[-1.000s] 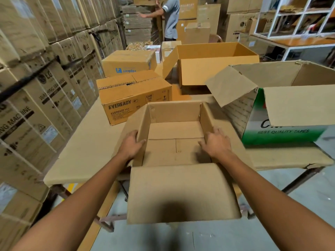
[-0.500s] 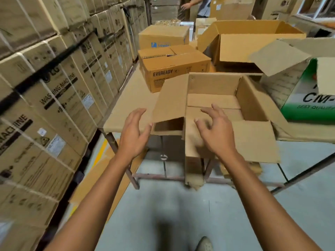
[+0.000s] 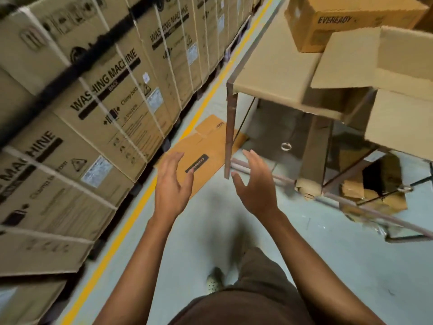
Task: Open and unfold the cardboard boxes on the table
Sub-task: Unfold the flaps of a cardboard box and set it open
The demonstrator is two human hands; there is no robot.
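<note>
Left hand and right hand: grip wide on both, fingers spread, holding nothing, above the floor off the surface's near-left corner. Opened box overhangs the near edge with its flaps splayed; blur hides its seams. Flattened box lies on the floor by that corner, likely the discard spot. EVEREADY box sits further along the surface.
</note>
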